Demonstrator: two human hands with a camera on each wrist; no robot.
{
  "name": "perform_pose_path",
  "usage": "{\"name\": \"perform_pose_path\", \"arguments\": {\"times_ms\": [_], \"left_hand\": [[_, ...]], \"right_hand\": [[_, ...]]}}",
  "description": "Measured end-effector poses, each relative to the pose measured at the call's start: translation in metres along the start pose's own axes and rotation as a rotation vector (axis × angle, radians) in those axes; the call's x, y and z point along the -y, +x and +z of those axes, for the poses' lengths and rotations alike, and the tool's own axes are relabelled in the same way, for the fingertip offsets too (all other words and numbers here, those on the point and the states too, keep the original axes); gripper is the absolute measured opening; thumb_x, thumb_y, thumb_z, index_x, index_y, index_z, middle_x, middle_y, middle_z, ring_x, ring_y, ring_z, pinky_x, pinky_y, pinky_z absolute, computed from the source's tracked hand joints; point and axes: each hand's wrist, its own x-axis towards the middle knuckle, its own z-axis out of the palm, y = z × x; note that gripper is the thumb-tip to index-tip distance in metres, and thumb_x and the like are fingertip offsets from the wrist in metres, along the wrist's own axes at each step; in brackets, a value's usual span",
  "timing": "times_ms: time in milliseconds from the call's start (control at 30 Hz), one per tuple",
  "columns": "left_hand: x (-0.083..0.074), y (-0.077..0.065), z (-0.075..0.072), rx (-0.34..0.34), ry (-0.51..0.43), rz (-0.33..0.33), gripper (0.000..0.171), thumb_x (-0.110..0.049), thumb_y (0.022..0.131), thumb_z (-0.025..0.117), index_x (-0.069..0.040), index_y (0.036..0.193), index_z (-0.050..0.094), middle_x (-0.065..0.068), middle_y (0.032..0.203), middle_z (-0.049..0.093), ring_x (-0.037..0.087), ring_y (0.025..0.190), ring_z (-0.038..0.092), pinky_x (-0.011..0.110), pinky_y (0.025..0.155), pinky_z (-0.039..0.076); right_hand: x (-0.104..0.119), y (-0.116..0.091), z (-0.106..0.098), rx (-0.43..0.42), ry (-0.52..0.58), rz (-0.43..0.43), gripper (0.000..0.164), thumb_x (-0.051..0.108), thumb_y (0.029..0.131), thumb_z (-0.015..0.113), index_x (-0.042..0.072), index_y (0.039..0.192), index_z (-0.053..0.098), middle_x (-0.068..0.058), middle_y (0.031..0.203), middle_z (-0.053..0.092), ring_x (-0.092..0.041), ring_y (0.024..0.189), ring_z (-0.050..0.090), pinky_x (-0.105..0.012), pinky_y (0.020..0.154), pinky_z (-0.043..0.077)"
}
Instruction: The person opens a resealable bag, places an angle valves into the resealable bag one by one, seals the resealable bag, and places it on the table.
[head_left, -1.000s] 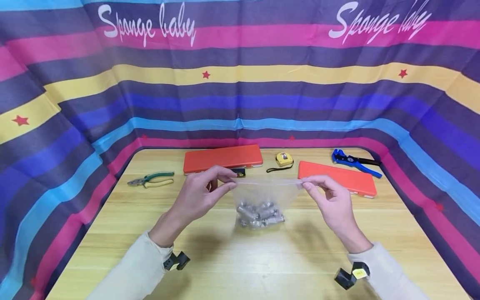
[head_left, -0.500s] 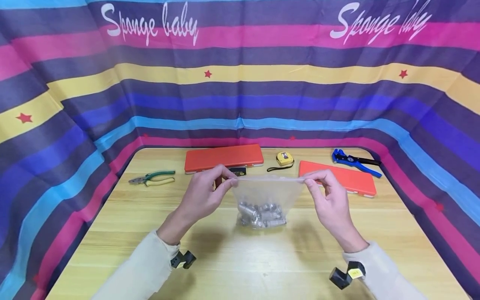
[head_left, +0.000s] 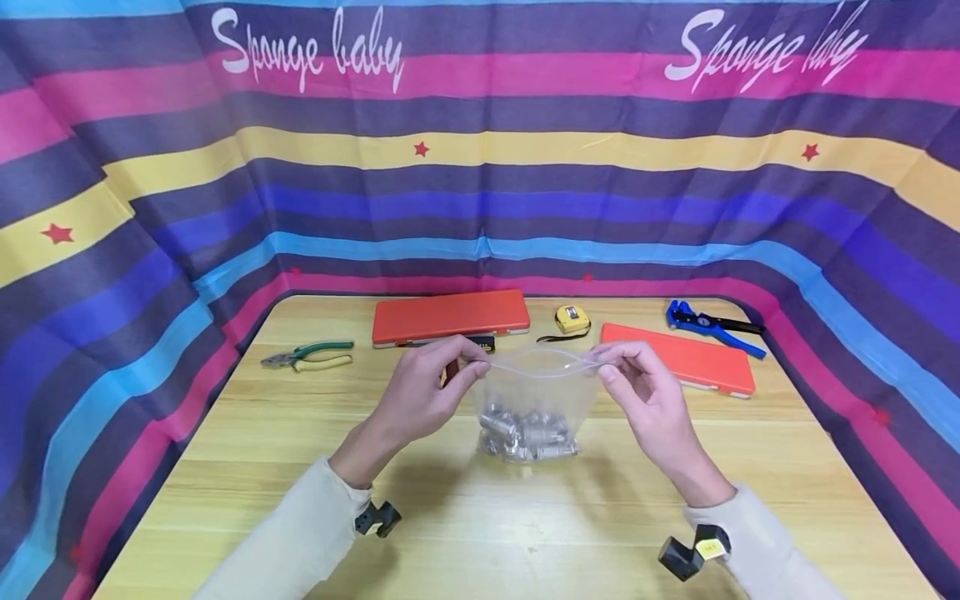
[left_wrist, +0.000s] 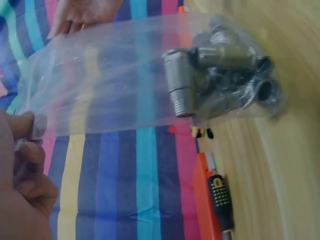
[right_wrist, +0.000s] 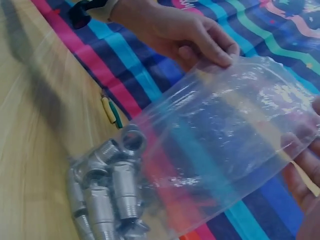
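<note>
A clear zip-lock bag point(head_left: 534, 390) hangs between my hands over the wooden table, with several silvery metal connectors point(head_left: 528, 435) piled in its bottom. My left hand point(head_left: 423, 387) pinches the upper left corner between thumb and fingers. At the other top corner, my right hand point(head_left: 651, 408) pinches the plastic in the same way. The bag's mouth gapes a little between them. Threaded ends show on some connectors point(right_wrist: 125, 182) in the right wrist view. Whether the bag's bottom touches the table is hard to tell.
Two red cases point(head_left: 450, 317) lie toward the back, one partly behind my right hand. Around them are a black-and-yellow handle point(head_left: 486, 343), a yellow tape measure point(head_left: 572, 318), green-and-yellow pliers point(head_left: 311, 356) and a blue hand tool point(head_left: 712, 327). A striped curtain point(head_left: 480, 200) encloses the table.
The bag's top edge was drawn straight and closed; it now bows apart into an opening. My hands have come closer together, the left one moving right. Both still pinch the corners.
</note>
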Motion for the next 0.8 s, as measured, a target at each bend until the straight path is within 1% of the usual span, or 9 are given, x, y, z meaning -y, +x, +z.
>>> {"name": "perform_pose_path", "arguments": {"times_ms": [133, 233, 333, 400, 500, 567, 667, 733, 800], "left_hand": [[0.001, -0.002, 0.002, -0.013, 0.004, 0.008, 0.005, -0.006, 0.102, 0.074, -0.010, 0.106, 0.075, -0.004, 0.080, 0.065, 0.006, 0.068, 0.050, 0.022, 0.059, 0.040], [0.001, -0.002, 0.003, -0.010, 0.009, 0.005, 0.005, -0.006, 0.102, 0.075, -0.009, 0.106, 0.075, -0.004, 0.080, 0.064, 0.006, 0.068, 0.049, 0.022, 0.058, 0.040], [0.000, -0.002, 0.003, -0.006, 0.002, 0.023, 0.005, -0.005, 0.102, 0.075, -0.009, 0.105, 0.074, -0.003, 0.079, 0.063, 0.006, 0.067, 0.049, 0.022, 0.057, 0.039], [-0.001, -0.001, 0.002, -0.001, -0.008, 0.036, 0.006, -0.003, 0.101, 0.074, -0.009, 0.104, 0.073, -0.003, 0.079, 0.062, 0.006, 0.067, 0.048, 0.021, 0.057, 0.039], [-0.004, 0.000, 0.003, 0.026, -0.032, 0.050, 0.007, -0.003, 0.101, 0.074, -0.009, 0.103, 0.073, -0.003, 0.080, 0.063, 0.004, 0.066, 0.047, 0.021, 0.056, 0.039], [-0.006, 0.001, 0.003, 0.052, -0.034, 0.074, 0.006, -0.004, 0.102, 0.074, -0.010, 0.103, 0.073, -0.004, 0.081, 0.063, 0.003, 0.066, 0.047, 0.020, 0.056, 0.039], [-0.009, 0.004, 0.006, 0.088, -0.028, 0.127, 0.003, -0.008, 0.104, 0.073, -0.010, 0.103, 0.073, -0.004, 0.082, 0.064, 0.003, 0.066, 0.047, 0.019, 0.056, 0.040], [-0.010, 0.005, 0.007, 0.098, -0.015, 0.150, 0.003, -0.011, 0.105, 0.072, -0.011, 0.103, 0.074, -0.004, 0.083, 0.065, 0.002, 0.066, 0.047, 0.018, 0.056, 0.040], [-0.010, 0.005, 0.008, 0.098, -0.002, 0.158, 0.004, -0.012, 0.105, 0.072, -0.010, 0.104, 0.075, -0.005, 0.082, 0.064, 0.002, 0.065, 0.046, 0.018, 0.056, 0.039]], "right_hand": [[0.004, 0.005, -0.005, 0.019, -0.123, 0.076, 0.013, -0.008, 0.106, 0.061, -0.008, 0.116, 0.069, 0.004, 0.127, 0.073, -0.008, 0.104, 0.072, -0.018, 0.096, 0.058], [0.006, 0.006, -0.004, -0.006, -0.204, 0.039, 0.011, -0.010, 0.104, 0.063, -0.003, 0.105, 0.072, 0.004, 0.118, 0.074, -0.008, 0.103, 0.071, -0.016, 0.095, 0.057], [0.006, 0.007, -0.001, -0.045, -0.226, -0.043, 0.014, -0.015, 0.101, 0.063, -0.004, 0.099, 0.070, 0.001, 0.108, 0.073, -0.011, 0.105, 0.069, -0.017, 0.097, 0.055], [0.007, 0.007, 0.000, -0.054, -0.213, -0.066, 0.015, -0.016, 0.100, 0.062, -0.003, 0.097, 0.069, 0.000, 0.106, 0.072, -0.012, 0.105, 0.069, -0.018, 0.097, 0.054], [0.009, 0.011, -0.003, -0.036, -0.198, -0.067, 0.014, -0.015, 0.101, 0.061, -0.005, 0.099, 0.070, 0.000, 0.105, 0.072, -0.011, 0.101, 0.068, -0.018, 0.095, 0.054], [0.015, 0.018, -0.004, -0.014, -0.262, -0.064, 0.016, -0.012, 0.101, 0.063, -0.001, 0.107, 0.073, 0.002, 0.105, 0.073, -0.008, 0.100, 0.068, -0.017, 0.096, 0.053], [0.030, 0.036, -0.001, 0.082, -0.458, -0.111, 0.023, -0.001, 0.101, 0.069, 0.008, 0.121, 0.076, 0.003, 0.112, 0.076, -0.010, 0.108, 0.069, -0.023, 0.104, 0.050], [0.042, 0.048, 0.006, 0.207, -0.613, -0.181, 0.025, 0.012, 0.101, 0.075, 0.016, 0.125, 0.077, 0.004, 0.116, 0.077, -0.014, 0.114, 0.070, -0.035, 0.113, 0.046], [0.052, 0.058, 0.016, 0.354, -0.721, -0.260, 0.022, 0.023, 0.100, 0.078, 0.020, 0.122, 0.078, 0.006, 0.117, 0.079, -0.017, 0.115, 0.071, -0.049, 0.118, 0.042]]}}
